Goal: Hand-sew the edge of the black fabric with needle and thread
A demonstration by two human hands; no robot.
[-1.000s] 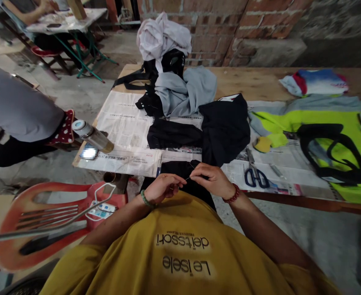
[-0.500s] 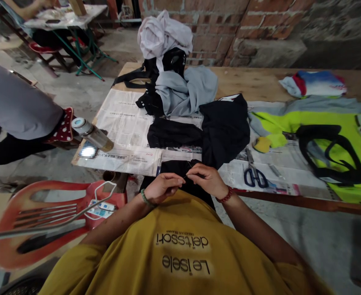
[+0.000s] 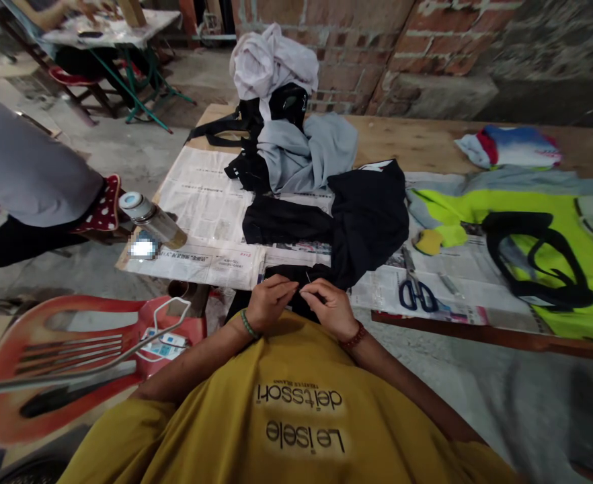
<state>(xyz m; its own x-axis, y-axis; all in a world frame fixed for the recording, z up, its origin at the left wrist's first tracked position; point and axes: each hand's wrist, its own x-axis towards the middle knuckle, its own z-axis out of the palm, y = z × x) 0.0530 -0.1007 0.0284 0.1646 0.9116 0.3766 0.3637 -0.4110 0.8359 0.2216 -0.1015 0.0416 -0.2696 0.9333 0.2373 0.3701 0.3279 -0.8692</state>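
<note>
I see the right hand [image 3: 333, 310] pinching a needle [image 3: 308, 276] by the black cloth [image 3: 370, 218], wrist closer to the left hand [image 3: 272, 302] than before. Left's grip, I can't tell. Newspaper [image 3: 200, 195] lies open left of the cloth.

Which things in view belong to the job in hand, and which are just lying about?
Likely in the job: needle-like piece at the right hand; black cloth by the left hand; perhaps scissors.

Seemingly lying about: bottle; red chair; pale bundle.
</note>
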